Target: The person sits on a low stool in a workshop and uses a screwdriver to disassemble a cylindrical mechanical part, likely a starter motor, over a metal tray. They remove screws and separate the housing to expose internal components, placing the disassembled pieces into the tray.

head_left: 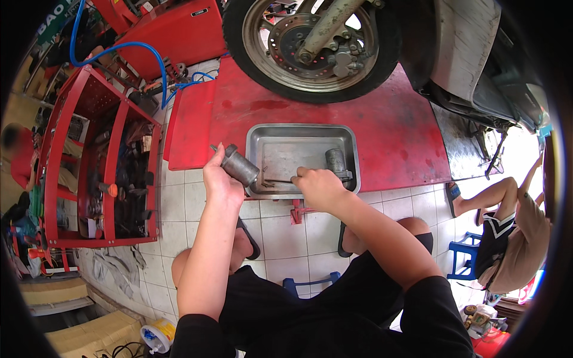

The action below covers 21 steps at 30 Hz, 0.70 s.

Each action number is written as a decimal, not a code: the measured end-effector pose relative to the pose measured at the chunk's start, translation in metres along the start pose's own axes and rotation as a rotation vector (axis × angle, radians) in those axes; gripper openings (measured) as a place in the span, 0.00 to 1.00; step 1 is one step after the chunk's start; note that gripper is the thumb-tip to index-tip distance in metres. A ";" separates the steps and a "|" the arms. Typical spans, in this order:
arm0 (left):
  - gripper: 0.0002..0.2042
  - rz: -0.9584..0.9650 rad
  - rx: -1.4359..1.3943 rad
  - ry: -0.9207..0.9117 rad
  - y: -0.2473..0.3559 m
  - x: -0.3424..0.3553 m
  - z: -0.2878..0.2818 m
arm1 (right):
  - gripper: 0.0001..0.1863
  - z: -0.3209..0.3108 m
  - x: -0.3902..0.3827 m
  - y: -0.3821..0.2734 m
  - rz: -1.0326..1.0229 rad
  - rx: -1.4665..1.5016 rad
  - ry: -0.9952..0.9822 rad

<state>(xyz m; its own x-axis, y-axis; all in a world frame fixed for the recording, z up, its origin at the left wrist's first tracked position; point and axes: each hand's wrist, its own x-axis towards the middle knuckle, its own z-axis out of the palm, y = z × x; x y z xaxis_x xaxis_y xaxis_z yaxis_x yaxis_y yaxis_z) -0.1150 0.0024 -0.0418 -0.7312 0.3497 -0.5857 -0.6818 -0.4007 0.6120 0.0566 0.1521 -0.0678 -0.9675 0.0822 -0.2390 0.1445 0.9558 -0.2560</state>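
Observation:
My left hand [219,174] is wrapped round a grey metal cylinder [240,167] with a stub at its end, which looks like a small starter motor. It is held tilted over the left rim of a shallow steel tray [301,130]. Inside the tray's right part stands a second metal cylinder [335,159]. My right hand [319,188] is closed above the tray's front edge, gripping a thin dark rod-like tool [277,181] that points left toward the cylinder. Its grip end is hidden by the fingers. Small bits [267,184] lie near the tool's tip.
The tray sits on a red lift platform [197,128] under a motorbike's front wheel [310,98]. A red tool rack [110,173] stands left, with a blue hose [128,45] behind. Another person [519,232] is at the right, by a blue stool [461,259].

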 end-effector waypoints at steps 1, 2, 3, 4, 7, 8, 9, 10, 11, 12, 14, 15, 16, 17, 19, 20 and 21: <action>0.13 0.000 0.002 0.000 0.001 -0.001 0.001 | 0.13 -0.004 -0.002 -0.003 -0.017 0.010 -0.006; 0.13 -0.001 0.004 -0.001 0.001 -0.003 0.002 | 0.14 -0.008 -0.004 -0.005 -0.033 0.019 -0.012; 0.13 -0.002 0.006 -0.001 0.001 -0.004 0.003 | 0.14 -0.011 -0.005 -0.007 -0.050 0.029 -0.018; 0.12 -0.002 0.008 0.000 0.001 -0.004 0.003 | 0.14 -0.015 -0.007 -0.009 -0.050 0.039 -0.008; 0.12 0.002 0.007 -0.001 0.001 -0.003 0.001 | 0.15 -0.018 -0.006 -0.008 -0.014 0.042 0.051; 0.12 0.009 0.003 -0.002 0.000 -0.001 0.000 | 0.15 -0.015 -0.004 -0.005 0.023 0.024 0.089; 0.12 0.015 -0.001 -0.003 0.000 0.000 -0.001 | 0.15 -0.011 -0.001 -0.003 0.060 0.007 0.128; 0.12 0.011 0.002 -0.001 -0.001 -0.001 0.000 | 0.19 -0.006 0.002 0.001 0.096 -0.001 0.132; 0.13 0.008 0.005 0.000 -0.001 -0.002 0.001 | 0.22 0.000 0.005 0.005 0.132 -0.008 0.136; 0.13 0.004 0.009 0.002 -0.001 -0.004 0.003 | 0.25 0.006 0.007 0.009 0.168 -0.016 0.139; 0.13 0.003 0.011 0.005 0.000 -0.006 0.003 | 0.19 0.016 0.011 0.011 0.130 -0.038 0.182; 0.13 0.002 0.012 0.006 0.000 -0.007 0.004 | 0.16 0.020 0.012 0.013 0.111 -0.049 0.204; 0.13 -0.002 0.013 0.011 0.000 -0.007 0.004 | 0.16 0.020 0.012 0.012 0.109 -0.039 0.205; 0.12 -0.006 0.014 0.016 0.000 -0.007 0.005 | 0.16 0.021 0.013 0.011 0.107 -0.030 0.206; 0.12 -0.014 0.013 0.020 0.000 -0.007 0.005 | 0.16 0.020 0.013 0.008 0.095 -0.009 0.193; 0.12 -0.017 0.011 0.019 0.001 -0.006 0.004 | 0.16 0.018 0.013 0.006 0.085 0.003 0.178; 0.12 -0.021 0.009 0.018 0.001 -0.005 0.004 | 0.16 0.017 0.012 0.004 0.075 0.015 0.164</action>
<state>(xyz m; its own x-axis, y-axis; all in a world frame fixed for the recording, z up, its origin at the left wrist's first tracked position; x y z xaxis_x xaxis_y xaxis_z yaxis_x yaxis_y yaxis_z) -0.1120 0.0036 -0.0361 -0.7166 0.3420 -0.6079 -0.6969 -0.3856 0.6047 0.0486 0.1521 -0.0874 -0.9745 0.1994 -0.1028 0.2196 0.9411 -0.2570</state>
